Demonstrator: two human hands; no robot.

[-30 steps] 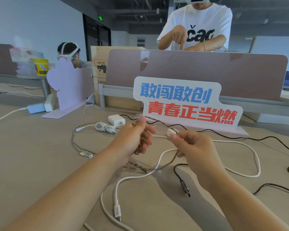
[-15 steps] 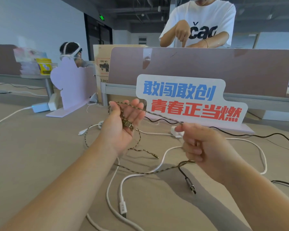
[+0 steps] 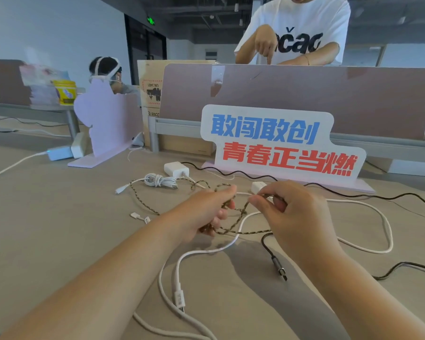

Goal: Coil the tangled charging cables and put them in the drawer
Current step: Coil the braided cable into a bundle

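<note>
A brown braided cable (image 3: 142,204) runs across the beige desk and up into both hands. My left hand (image 3: 206,212) grips a bunch of its loops just above the desk. My right hand (image 3: 287,212) pinches a strand of the same cable close beside the left. A long white cable (image 3: 383,231) loops under and to the right of my hands, its plug (image 3: 179,299) lying near my left forearm. A black cable (image 3: 265,244) ends in a metal plug (image 3: 280,268) below my right wrist. A bundled white cable (image 3: 160,180) lies behind. No drawer is in view.
A white charger brick (image 3: 176,168) and a standing sign with blue and red characters (image 3: 280,146) sit behind the cables. A lilac stand (image 3: 106,123) is at the back left. A person in a white shirt (image 3: 297,30) stands beyond the desk divider (image 3: 304,99).
My left hand came down from its raised, palm-open pose and closed round the braided loops. My right hand moved left, close to it, pinching the strand.
</note>
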